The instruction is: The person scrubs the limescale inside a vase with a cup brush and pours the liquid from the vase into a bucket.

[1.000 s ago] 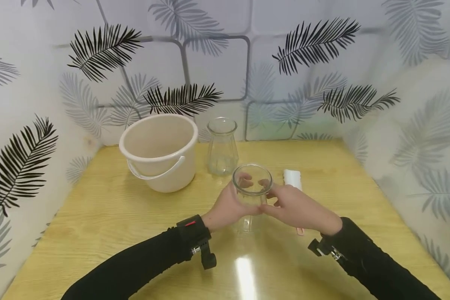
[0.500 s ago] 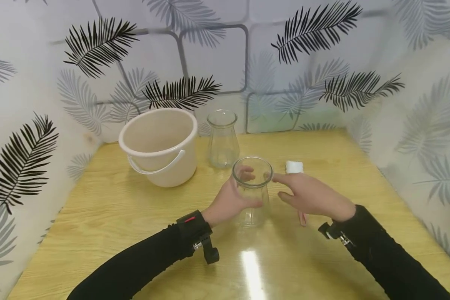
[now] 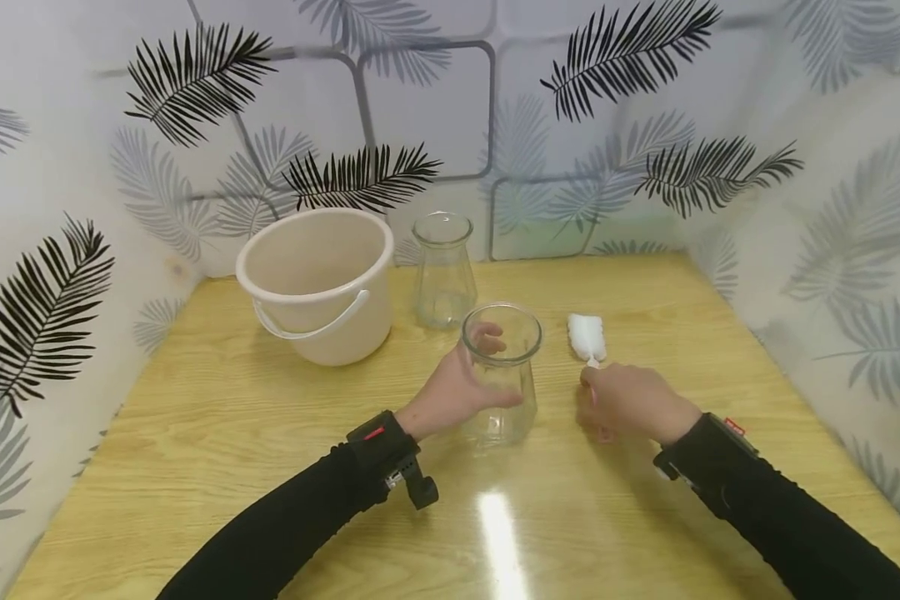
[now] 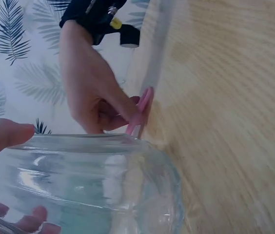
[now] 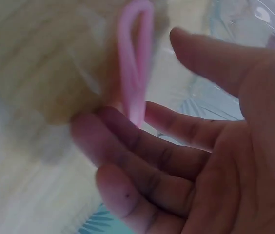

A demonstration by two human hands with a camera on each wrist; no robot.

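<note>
A clear glass vase (image 3: pixel 521 417) with a flared rim stands upright on the wooden table, gripped round its side by my left hand (image 3: pixel 457 396). In the left wrist view the thumb and several fingertips show at the glass. Right of it lies a sponge cup brush (image 3: pixel 587 336) with a white head and a pink handle. My right hand (image 3: pixel 633 402) is at that handle, covering part of it in the head view. Seen from the right wrist, the looped pink handle (image 5: pixel 136 105) lies between the loosely bent fingers and the thumb, which stands apart from it.
Behind the held vase stands a second glass vase (image 3: pixel 445 287). To its left is a cream bucket (image 3: pixel 345 342) with its handle hanging down in front. Leaf-patterned wall covering (image 3: pixel 435 108) closes in the table (image 3: pixel 270 450) at the back and sides.
My right hand has let go of the vase and moved right to the brush handle. My left hand keeps its grip on the vase. The head view has tilted slightly.
</note>
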